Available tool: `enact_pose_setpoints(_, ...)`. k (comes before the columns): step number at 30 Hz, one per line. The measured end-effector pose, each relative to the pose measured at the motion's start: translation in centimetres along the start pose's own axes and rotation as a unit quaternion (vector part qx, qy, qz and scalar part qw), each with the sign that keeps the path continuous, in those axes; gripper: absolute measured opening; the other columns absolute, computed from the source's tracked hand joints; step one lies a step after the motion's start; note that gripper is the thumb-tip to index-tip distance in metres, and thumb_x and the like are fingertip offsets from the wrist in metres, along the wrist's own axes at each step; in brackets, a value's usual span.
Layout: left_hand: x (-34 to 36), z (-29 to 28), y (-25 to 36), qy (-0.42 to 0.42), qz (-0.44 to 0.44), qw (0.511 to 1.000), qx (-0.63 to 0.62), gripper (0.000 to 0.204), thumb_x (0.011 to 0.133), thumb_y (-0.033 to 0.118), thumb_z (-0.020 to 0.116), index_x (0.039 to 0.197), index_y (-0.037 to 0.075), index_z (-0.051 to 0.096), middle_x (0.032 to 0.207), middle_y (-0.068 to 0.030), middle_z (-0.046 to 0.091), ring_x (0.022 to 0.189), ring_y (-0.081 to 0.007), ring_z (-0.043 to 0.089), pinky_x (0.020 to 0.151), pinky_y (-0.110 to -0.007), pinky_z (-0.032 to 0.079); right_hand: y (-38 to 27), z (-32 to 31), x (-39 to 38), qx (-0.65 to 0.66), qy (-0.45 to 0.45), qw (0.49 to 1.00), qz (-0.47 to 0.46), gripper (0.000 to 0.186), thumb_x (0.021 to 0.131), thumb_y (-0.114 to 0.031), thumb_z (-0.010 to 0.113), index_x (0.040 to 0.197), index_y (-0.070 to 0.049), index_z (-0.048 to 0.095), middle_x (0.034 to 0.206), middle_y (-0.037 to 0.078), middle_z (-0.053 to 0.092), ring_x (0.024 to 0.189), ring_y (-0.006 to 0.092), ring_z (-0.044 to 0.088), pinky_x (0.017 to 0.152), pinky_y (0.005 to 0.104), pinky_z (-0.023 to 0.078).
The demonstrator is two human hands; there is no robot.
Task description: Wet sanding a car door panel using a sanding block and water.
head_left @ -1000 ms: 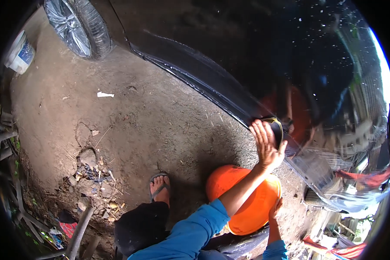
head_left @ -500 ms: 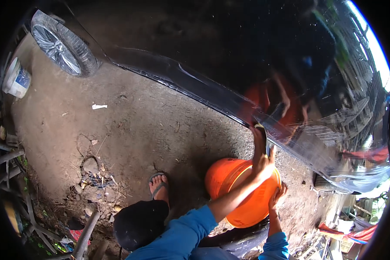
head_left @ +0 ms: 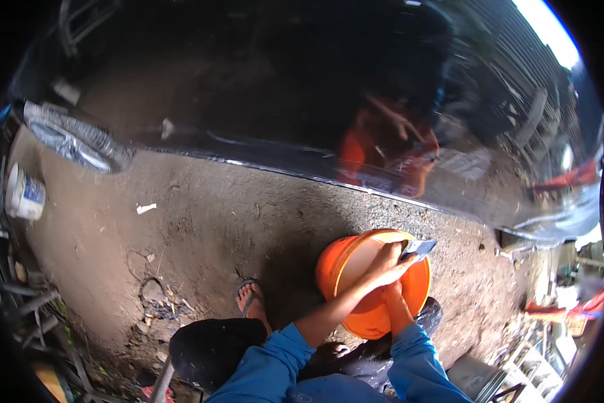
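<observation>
My left hand (head_left: 386, 267) is over the mouth of an orange bucket (head_left: 419, 285), closed on a flat dark pad (head_left: 419, 248) with a greyish face. The pad sticks out past the bucket's far right rim. My right hand (head_left: 390, 293) reaches down inside the bucket, just below the left one; its fingers are hidden. The bucket stands tilted on the ground by my right leg, its mouth toward me. Beyond it, a glossy black car's side (head_left: 261, 87) mirrors the bucket and my arms.
The car's front or rear wheel (head_left: 73, 142) is at the far left, near a white pail (head_left: 26, 193). My sandalled foot (head_left: 250, 297) rests on the dirt ground (head_left: 201, 221). Branches (head_left: 36, 316) line the left edge. Red cloth (head_left: 570, 310) and a pale frame (head_left: 527, 363) lie at right.
My left hand has drawn the pad back from the car's lower edge to over the bucket. The right hand has left the bucket's rim and reached inside. The view has turned.
</observation>
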State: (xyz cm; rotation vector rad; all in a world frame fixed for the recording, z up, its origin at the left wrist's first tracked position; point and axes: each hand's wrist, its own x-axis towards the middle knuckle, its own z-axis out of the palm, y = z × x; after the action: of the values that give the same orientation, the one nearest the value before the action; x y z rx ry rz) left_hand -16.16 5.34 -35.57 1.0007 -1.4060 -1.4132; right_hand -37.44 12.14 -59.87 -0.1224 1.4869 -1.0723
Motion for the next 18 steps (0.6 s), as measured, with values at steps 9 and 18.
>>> enact_pose_setpoints(9, 1.7, -3.4, -10.9, -0.141, -0.297, 0.934, 0.138, 0.041, 0.087, 0.016, 0.068, 0.124, 0.004, 0.056, 0.08, -0.0118, 0.068, 0.068, -0.019, 0.069, 0.049, -0.033, 0.056, -2.6, 6.8, -8.3, 0.095, -0.269, 0.958, 0.009, 0.044, 0.094, -0.042, 0.061, 0.118, -0.005, 0.058, 0.098, 0.008, 0.068, 0.082, 0.0208, 0.067, 0.06, 0.0313, 0.054)
enact_pose_setpoints(18, -4.1, -3.1, -19.7, -0.185, -0.373, 0.744, 0.522, 0.033, 0.089, 0.024, 0.057, 0.116, 0.009, 0.068, 0.122, -0.0181, 0.064, 0.113, -0.0341, 0.063, 0.091, -0.046, 0.051, 7.2, 5.6, -1.5, 0.187, 0.114, 0.961, 0.17, 0.024, 0.087, -0.018, 0.065, 0.11, -0.015, 0.057, 0.086, 0.007, 0.064, 0.07, 0.0251, 0.061, 0.049, 0.0419, 0.05)
